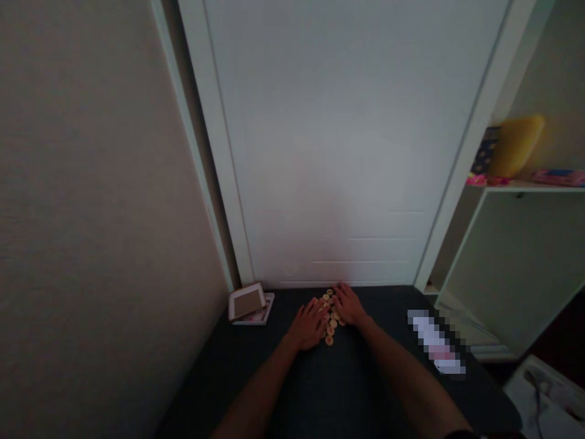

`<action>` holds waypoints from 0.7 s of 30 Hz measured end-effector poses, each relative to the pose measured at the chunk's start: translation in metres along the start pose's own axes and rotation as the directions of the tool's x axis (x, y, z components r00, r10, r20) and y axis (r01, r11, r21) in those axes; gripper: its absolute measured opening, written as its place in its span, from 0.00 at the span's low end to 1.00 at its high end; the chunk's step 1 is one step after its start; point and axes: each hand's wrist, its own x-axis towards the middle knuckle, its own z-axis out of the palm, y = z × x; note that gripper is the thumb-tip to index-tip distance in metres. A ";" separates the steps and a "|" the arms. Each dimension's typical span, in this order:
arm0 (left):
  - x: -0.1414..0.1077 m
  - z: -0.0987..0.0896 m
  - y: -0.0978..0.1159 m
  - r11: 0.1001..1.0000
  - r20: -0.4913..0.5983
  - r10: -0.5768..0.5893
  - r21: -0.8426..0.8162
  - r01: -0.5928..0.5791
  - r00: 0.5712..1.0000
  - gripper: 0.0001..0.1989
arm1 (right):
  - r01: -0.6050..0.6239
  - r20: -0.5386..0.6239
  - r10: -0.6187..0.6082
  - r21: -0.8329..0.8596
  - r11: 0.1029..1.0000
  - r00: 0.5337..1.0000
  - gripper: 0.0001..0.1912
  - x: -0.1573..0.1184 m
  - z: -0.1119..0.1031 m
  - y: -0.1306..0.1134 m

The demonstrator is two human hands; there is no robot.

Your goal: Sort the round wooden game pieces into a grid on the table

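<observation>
Door or panel, white, smooth, with shallow horizontal grooves: centre of frame.
Wall, matt, beige-grey: left.
Counter, dark, plain: lower centre.
Shelf, white-edged, bearing a rounded yellow item and a dark spotted item: right.
White container, a dark cord inside, other contents unclear: lower right corner.
Pixelated item, pale and pink: counter, right.
Shallow boxes, two, rectangular: upper box, white-bordered, tan-centred, tilted on lower box, pink-printed; counter, left.
Left hand and right hand, palms down, fingers extended, flanking the discs.
Discs, round, wood-coloured, loosely clustered: lower centre, between the hands.
</observation>
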 end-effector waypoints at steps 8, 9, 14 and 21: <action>0.000 0.009 -0.029 0.995 0.014 -0.101 -0.005 0.101 0.995 0.25 | 0.103 0.167 -0.101 0.000 0.995 0.981 0.24 -0.006 -0.003 -0.013; 0.000 0.010 -0.030 0.994 0.010 -0.110 -0.006 0.110 0.994 0.25 | 0.108 0.178 -0.107 0.004 0.994 0.978 0.24 -0.008 -0.006 -0.013; 0.005 0.013 -0.033 0.985 0.007 -0.174 -0.007 0.174 0.985 0.26 | 0.120 0.214 -0.118 0.002 0.993 0.970 0.26 -0.020 -0.020 -0.018; 0.012 0.009 -0.031 0.980 -0.001 -0.195 -0.036 0.195 0.981 0.26 | 0.137 0.192 -0.139 0.020 0.990 0.972 0.28 -0.025 -0.028 -0.012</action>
